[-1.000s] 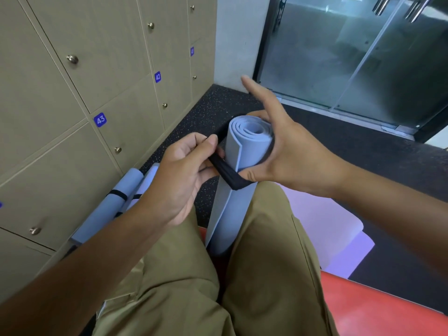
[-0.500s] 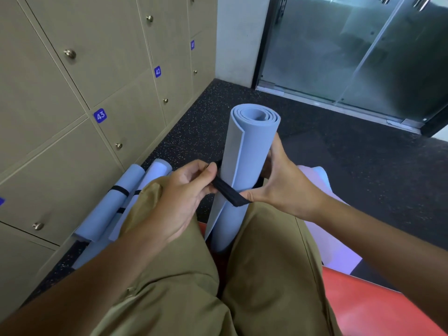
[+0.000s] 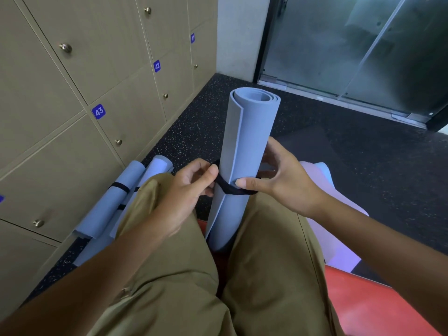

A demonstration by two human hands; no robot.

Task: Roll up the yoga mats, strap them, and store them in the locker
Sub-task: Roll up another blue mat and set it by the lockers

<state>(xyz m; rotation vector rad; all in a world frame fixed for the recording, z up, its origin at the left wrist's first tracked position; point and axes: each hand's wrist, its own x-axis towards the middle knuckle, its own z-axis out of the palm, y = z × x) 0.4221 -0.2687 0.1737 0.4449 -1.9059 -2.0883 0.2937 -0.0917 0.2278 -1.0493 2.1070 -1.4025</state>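
Tan lockers (image 3: 72,98) with brass knobs and blue number plates 41, 42 and 43 are lining the wall to the left of an upright rolled yoga mat (image 3: 244,151), over dark speckled rubber flooring (image 3: 363,170). Two strapped mat rolls (image 3: 114,202), light blue with black bands, are lying on the floor against the locker base, to the left of the upright mat. A seated person in khaki trousers (image 3: 184,275) is bracing the upright mat between the knees, its spiral end pointing up and its loose edge facing the lockers. The left hand (image 3: 186,195), just left of the mat, is pinching one end of a black strap (image 3: 230,189) between thumb and curled fingers. The strap is running across the front of the mat at knee height. The right hand (image 3: 283,180), on the mat's right side, is pressing its thumb on the strap against the mat while its fingers are curling around behind; whether they are gripping the strap's other end cannot be told. A pale unrolled mat (image 3: 339,243) is lying on the floor to the right of the upright mat, beside a red seat (image 3: 378,304). Glass doors (image 3: 351,44) are standing beyond the mat.
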